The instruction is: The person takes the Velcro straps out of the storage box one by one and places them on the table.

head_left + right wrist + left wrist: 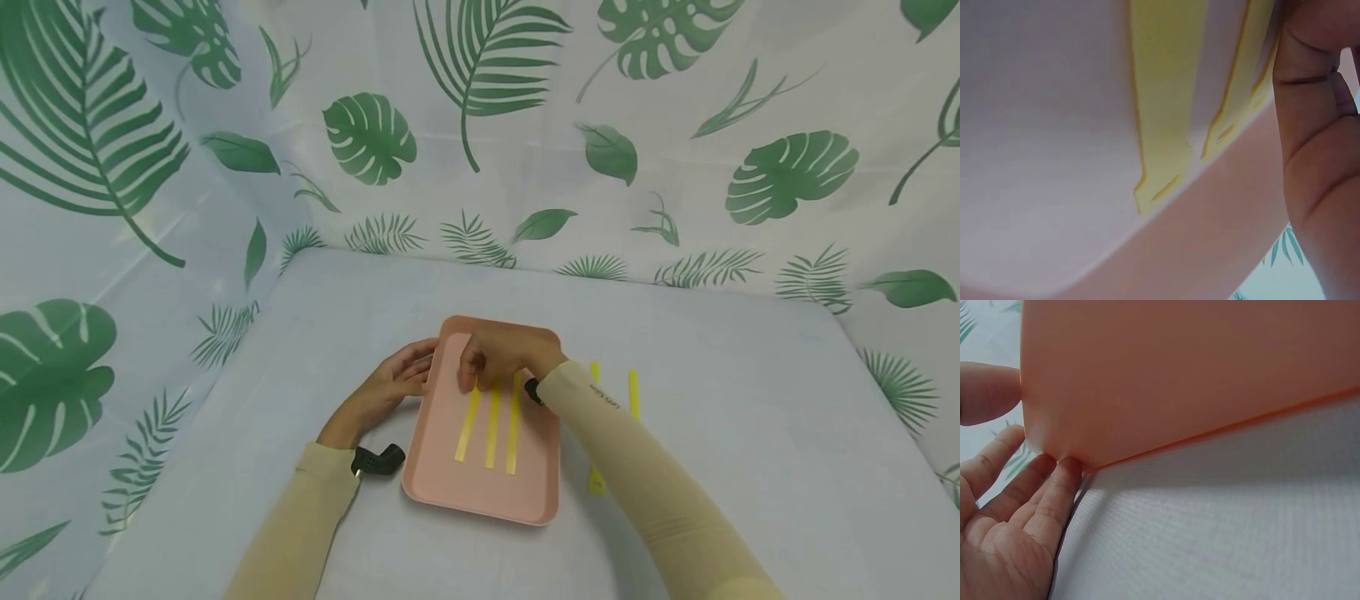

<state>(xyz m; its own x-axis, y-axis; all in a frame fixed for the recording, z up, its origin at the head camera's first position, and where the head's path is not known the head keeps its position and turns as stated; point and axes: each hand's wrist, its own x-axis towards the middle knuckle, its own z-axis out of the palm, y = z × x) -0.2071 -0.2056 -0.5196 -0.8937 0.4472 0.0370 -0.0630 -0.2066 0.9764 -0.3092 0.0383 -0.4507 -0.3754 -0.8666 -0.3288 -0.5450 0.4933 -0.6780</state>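
A pink rectangular tray (pixel 480 493) lies on the white table with three flat yellow strips side by side in it. My right hand (pixel 501 354) reaches over the tray's far part, fingers curled, and pinches the upper end of the leftmost yellow strip (pixel 467 429). In the right wrist view, a nearer yellow strip (pixel 1166 94) shows a notched, slotted end beside the tray wall; my right hand (pixel 1316 131) hides part of the farthest strip. My left hand (pixel 386 379) touches the tray's left side; its fingers (pixel 1054 494) rest extended against the outer wall.
Right of the tray, more yellow strips (pixel 633 392) lie on the white table (pixel 750 433), partly covered by my right sleeve (pixel 637 467). A leaf-print cloth (pixel 525 192) hangs behind and to the left of the table. Black wrist cameras (pixel 378 460) sit at both cuffs.
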